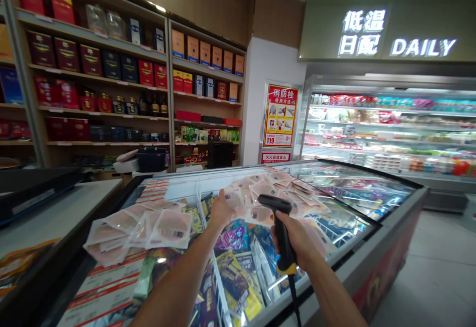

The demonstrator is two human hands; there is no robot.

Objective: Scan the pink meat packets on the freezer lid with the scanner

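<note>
Fingers of my left hand [222, 212] are closed on the edge of a pale, flat packet [234, 202] at the near left side of a spread-out pile. My right hand [300, 241] is wrapped round the grip of a black and yellow barcode scanner [284, 240], whose cable hangs down toward me. The scanner's head is over the pile of similar packets [277, 188] on the freezer's glass top. More of these packets [163, 228], some showing a printed barcode label, lie overlapping to the left of my left forearm.
Under the glass, the chest freezer [399, 213] holds colourful bags [238, 282] between white wire dividers. Price strips [107, 287] run along its left side. A counter [74, 213] stands at the left. Shelves of boxes [111, 64] and a lit refrigerated display [394, 133] are behind.
</note>
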